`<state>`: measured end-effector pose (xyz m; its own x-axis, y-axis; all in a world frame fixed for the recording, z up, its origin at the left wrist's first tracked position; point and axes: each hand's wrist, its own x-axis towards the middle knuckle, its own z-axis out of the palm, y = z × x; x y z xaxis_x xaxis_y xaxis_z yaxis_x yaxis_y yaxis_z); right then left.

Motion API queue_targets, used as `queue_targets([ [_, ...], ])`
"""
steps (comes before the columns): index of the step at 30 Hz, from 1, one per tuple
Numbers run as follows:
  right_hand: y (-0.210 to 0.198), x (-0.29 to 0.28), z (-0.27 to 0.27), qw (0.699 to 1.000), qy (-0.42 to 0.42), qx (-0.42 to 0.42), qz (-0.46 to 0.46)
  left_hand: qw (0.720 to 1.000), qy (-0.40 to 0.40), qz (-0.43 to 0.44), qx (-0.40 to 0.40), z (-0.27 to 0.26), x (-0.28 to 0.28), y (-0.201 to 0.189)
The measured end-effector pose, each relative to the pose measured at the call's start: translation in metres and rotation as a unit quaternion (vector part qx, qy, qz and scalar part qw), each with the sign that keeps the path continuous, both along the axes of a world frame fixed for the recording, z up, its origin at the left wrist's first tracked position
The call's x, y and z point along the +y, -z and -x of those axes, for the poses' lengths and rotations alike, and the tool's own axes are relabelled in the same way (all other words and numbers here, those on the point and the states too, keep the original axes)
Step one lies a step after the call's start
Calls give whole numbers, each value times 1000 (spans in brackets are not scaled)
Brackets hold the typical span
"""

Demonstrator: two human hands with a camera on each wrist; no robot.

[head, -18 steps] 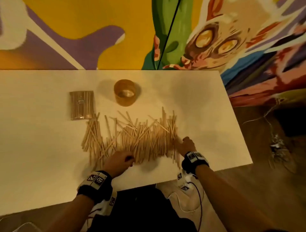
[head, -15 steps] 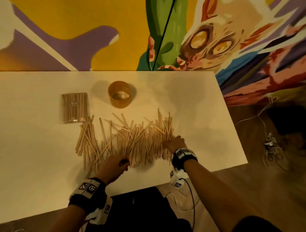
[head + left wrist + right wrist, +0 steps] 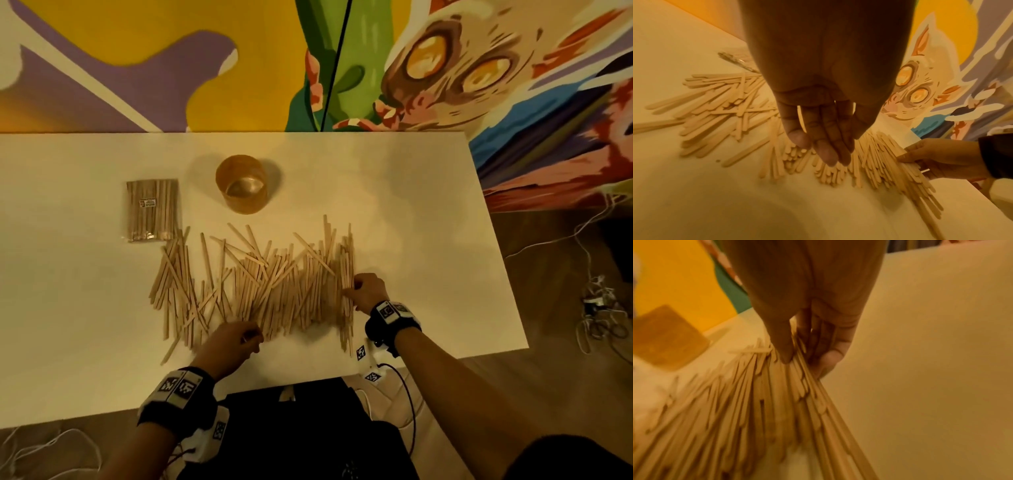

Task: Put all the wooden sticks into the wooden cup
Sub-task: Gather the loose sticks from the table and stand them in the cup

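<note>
1. Head view: a smooth, pale table [image 3: 394, 205] carries a wide spread of thin, flat wooden sticks [image 3: 260, 281] with rounded ends, lying loose and criss-crossed. Beyond them stands the wooden cup [image 3: 241, 185], a short cylinder with a glossy amber wall, upright and holding no sticks. To its left lies a clear packet of sticks [image 3: 152, 210], flat, with a small white label whose print is too small to read. The left hand [image 3: 230, 346] sits at the near edge of the spread, and the right hand [image 3: 368, 291] is at its right end, against a tidy bunch of sticks. Both wrists wear black bands with square black-and-white markers. A painted mural [image 3: 438, 68] of a wide-eyed cat fills the wall behind.

2. Left wrist view: the left hand [image 3: 824, 113] hangs over the sticks [image 3: 719, 113] with fingers nearly straight and together, gripping nothing.

3. Right wrist view: the right hand [image 3: 809, 321] closes thumb and curled fingers around the bunch of sticks [image 3: 777, 394], pinching them together; the cup [image 3: 666, 339] stands blurred at left.
</note>
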<state>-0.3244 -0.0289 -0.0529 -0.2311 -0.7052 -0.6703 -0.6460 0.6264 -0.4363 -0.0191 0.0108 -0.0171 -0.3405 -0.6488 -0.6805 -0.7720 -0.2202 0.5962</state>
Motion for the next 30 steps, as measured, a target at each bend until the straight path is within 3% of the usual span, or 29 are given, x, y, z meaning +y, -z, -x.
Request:
queue_targets([
  [9,-12,3,43,986,3,-163,16,997,-20,59,44,86,-28,-9],
  [15,-18,6,44,975,38,-215,40,989,-111,74,64,159,-34,-6],
  [20,-21,11,38,969,63,-233,50,973,-152,176,-5,185,-40,2],
  [23,-19,10,36,966,73,-241,50,963,-166,213,11,188,-47,7],
  [27,-24,7,34,962,88,-251,61,960,-255,89,78,193,-49,6],
  [30,-29,6,30,963,80,-245,79,942,-304,-13,139,202,-48,-2],
])
